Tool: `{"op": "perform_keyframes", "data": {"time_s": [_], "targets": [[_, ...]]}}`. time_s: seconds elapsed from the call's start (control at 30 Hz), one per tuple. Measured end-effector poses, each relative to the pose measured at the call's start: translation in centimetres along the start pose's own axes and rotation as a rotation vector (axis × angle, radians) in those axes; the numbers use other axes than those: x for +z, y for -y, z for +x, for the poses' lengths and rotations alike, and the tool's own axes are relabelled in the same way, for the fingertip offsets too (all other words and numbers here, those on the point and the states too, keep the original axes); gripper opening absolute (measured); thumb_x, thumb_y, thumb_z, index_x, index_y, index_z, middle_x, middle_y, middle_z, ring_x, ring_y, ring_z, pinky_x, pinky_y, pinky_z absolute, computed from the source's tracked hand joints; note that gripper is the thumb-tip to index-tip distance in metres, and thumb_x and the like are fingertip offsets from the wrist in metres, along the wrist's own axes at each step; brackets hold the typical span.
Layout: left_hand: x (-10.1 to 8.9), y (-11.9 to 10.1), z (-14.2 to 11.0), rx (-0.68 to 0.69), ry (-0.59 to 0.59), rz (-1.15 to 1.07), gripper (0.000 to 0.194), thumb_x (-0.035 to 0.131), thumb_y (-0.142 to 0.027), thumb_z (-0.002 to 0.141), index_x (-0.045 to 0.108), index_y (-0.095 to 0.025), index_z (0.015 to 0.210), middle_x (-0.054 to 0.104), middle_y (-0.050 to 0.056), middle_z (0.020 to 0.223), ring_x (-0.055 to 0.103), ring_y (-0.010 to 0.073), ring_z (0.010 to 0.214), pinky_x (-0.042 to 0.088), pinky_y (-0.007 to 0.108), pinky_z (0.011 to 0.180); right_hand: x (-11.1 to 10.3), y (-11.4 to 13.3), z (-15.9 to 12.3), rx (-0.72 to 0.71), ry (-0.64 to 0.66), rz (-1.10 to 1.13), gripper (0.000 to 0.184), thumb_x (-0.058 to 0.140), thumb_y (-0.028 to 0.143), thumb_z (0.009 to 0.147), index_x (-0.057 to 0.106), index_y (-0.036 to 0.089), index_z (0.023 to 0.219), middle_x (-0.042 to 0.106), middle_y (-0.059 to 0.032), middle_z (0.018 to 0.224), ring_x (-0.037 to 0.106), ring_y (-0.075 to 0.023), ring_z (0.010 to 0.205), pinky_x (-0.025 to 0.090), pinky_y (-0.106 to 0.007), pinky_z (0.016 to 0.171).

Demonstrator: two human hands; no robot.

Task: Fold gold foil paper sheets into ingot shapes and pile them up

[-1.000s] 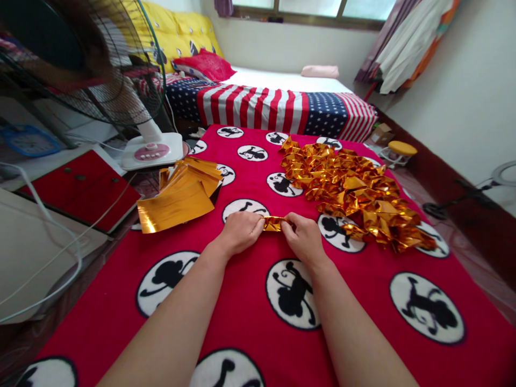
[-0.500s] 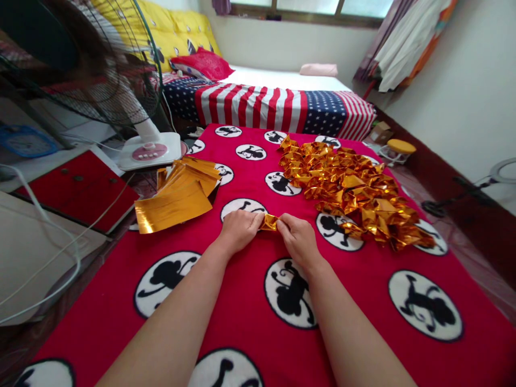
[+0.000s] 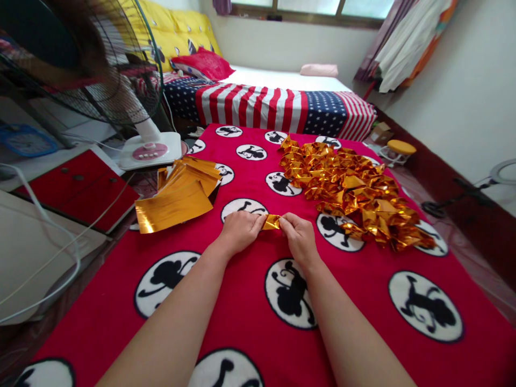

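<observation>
A small folded piece of gold foil paper (image 3: pixel 271 221) is pinched between my left hand (image 3: pixel 239 231) and my right hand (image 3: pixel 299 236), just above the red blanket with monkey circles (image 3: pixel 242 290). Each hand grips one end with closed fingers. A stack of flat gold foil sheets (image 3: pixel 179 194) lies to the left of my hands. On the right, a big heap of folded gold foil pieces (image 3: pixel 350 188) spreads over the blanket.
A standing fan (image 3: pixel 97 80) with a white base rises at the left, beside a red cabinet top (image 3: pixel 80 185) and white cables. A bed with a flag-patterned cover (image 3: pixel 274 110) lies behind. A yellow-lidded container (image 3: pixel 399 150) sits on the floor at right.
The foil piece between my fingers has been pressed shorter and my hands have drawn slightly closer together. Everything else stays where it was.
</observation>
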State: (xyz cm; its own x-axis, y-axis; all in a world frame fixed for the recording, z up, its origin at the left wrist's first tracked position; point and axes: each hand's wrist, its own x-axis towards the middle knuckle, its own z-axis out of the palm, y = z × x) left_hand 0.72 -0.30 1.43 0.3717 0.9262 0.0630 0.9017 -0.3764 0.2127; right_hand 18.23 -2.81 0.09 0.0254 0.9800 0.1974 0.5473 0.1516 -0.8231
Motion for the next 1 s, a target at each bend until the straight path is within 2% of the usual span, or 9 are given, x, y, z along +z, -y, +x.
{"op": "perform_keyframes", "data": {"time_s": [0.17, 0.37, 0.57, 1.0], "targets": [[0.0, -0.3, -0.1, -0.053, -0.025, -0.035, 0.057, 0.025, -0.047, 0.099, 0.076, -0.023, 0.095, 0.076, 0.009, 0.088, 0.068, 0.0232, 0.081, 0.038, 0.029, 0.063, -0.2, 0.0, 0.0, -0.012, -0.036, -0.104, 0.028, 0.050, 0.035, 0.085, 0.055, 0.020, 0.062, 0.046, 0.0037, 0.053, 0.041, -0.0107, 0.051, 0.025, -0.025, 0.053], [-0.1, -0.3, -0.2, -0.165, -0.111, -0.126, 0.049, 0.038, -0.051, 0.095, 0.079, -0.026, 0.089, 0.076, 0.008, 0.082, 0.067, 0.0226, 0.076, 0.034, 0.030, 0.060, -0.7, 0.8, 0.0, -0.028, 0.057, -0.319, 0.030, 0.047, 0.031, 0.083, 0.046, 0.020, 0.055, 0.043, 0.0029, 0.050, 0.040, -0.0112, 0.051, 0.021, -0.027, 0.053], [-0.2, -0.3, -0.2, -0.183, -0.127, -0.175, 0.045, 0.042, -0.050, 0.094, 0.079, -0.026, 0.088, 0.076, 0.008, 0.079, 0.066, 0.0217, 0.074, 0.029, 0.030, 0.058, -0.9, 1.1, 0.0, -0.040, 0.167, -0.370, 0.028, 0.045, 0.028, 0.082, 0.044, 0.020, 0.055, 0.042, 0.0028, 0.050, 0.040, -0.0112, 0.051, 0.017, -0.029, 0.054], [-0.1, 0.0, -0.3, -0.122, -0.102, -0.135, 0.051, 0.036, -0.051, 0.095, 0.079, -0.024, 0.087, 0.075, 0.008, 0.077, 0.065, 0.0208, 0.071, 0.031, 0.029, 0.058, -0.3, 1.4, 0.0, 0.078, 0.080, -0.363, 0.030, 0.044, 0.031, 0.084, 0.050, 0.020, 0.057, 0.045, 0.0024, 0.051, 0.042, -0.0122, 0.052, 0.017, -0.028, 0.054]]}}
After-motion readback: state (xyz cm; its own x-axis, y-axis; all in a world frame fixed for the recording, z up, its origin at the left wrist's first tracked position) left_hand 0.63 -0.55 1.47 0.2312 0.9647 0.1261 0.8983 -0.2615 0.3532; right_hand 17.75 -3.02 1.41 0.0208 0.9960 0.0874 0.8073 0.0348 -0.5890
